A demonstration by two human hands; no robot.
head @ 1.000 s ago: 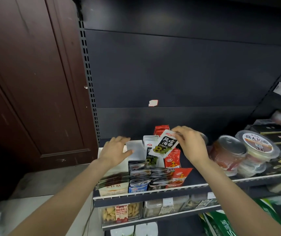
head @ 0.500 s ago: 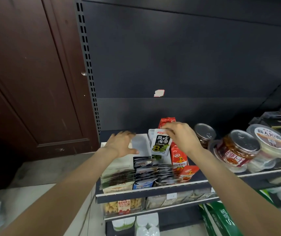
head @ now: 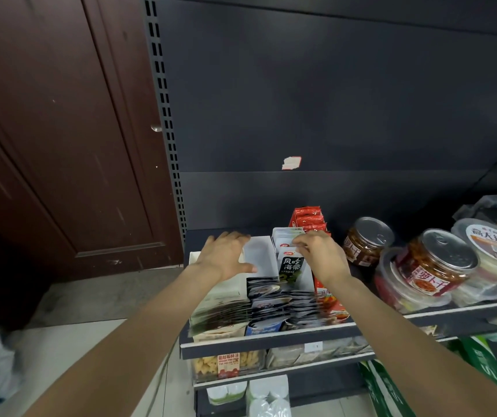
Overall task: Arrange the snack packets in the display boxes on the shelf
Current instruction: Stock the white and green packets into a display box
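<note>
While my left hand (head: pixel 226 255) rests with spread, straight fingers on the rim of the white cardboard display box (head: pixel 260 255), whose rear half shows bare white floor, my right hand (head: pixel 320 254) pinches the top edge of a black-and-white seaweed snack packet (head: pixel 293 266) standing upright in the neighbouring white box, with more packets of the same kind stacked behind it. Red foil snack packets (head: pixel 308 216) stand in a row just to the right. Dark flat packets (head: pixel 283 305) fill the front of the boxes along the dark metal shelf (head: pixel 271 338). Two clear plastic jars with silver pull-tab lids (head: pixel 367 240) stand near my right wrist.
</note>
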